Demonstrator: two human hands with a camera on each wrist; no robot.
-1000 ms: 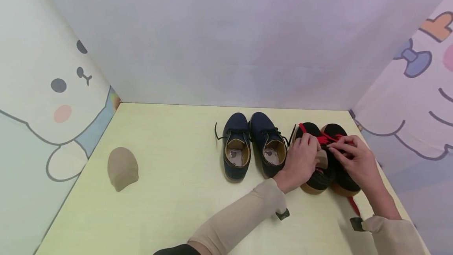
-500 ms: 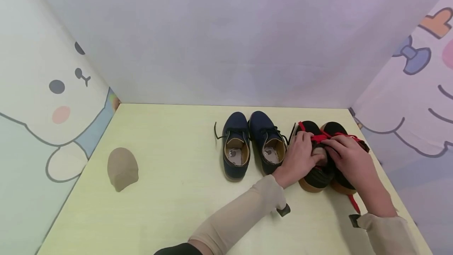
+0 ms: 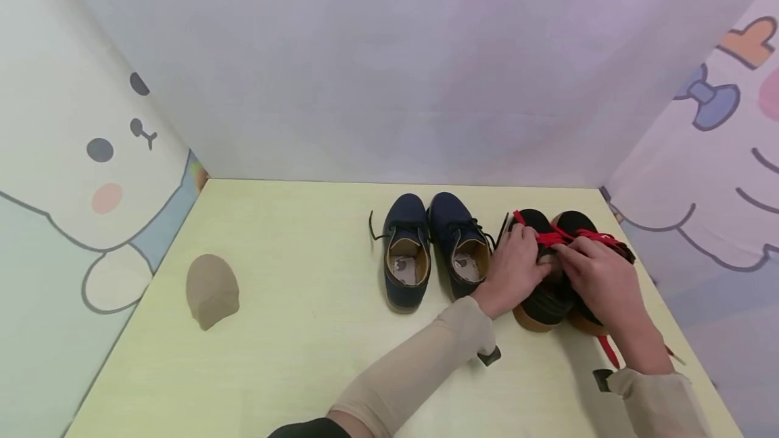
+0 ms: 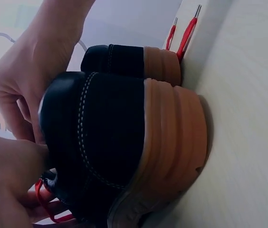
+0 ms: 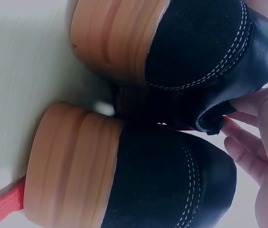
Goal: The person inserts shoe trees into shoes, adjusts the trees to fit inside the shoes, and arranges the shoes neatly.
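Two black shoes with tan soles stand side by side at the table's right, the left black shoe (image 3: 544, 304) (image 4: 100, 137) and the right black shoe (image 3: 575, 222) (image 5: 172, 185). A red lace (image 3: 550, 238) crosses their tops. My left hand (image 3: 516, 261) (image 4: 5, 190) rests on the left black shoe's opening with its fingers curled on the lace. My right hand (image 3: 599, 276) (image 5: 264, 142) meets it there, pinching the same lace. A loose lace end (image 3: 608, 351) trails on the table behind the heels.
A pair of navy shoes (image 3: 406, 255) (image 3: 459, 249) stands just left of the black pair, close to my left hand. A tan rounded insert (image 3: 211, 289) lies far left on the yellow table (image 3: 304, 330). Printed walls close in the back and both sides.
My hands have drawn together over the left black shoe's opening, covering the beige piece seen inside it. The red lace now stretches out to the right across the right shoe.
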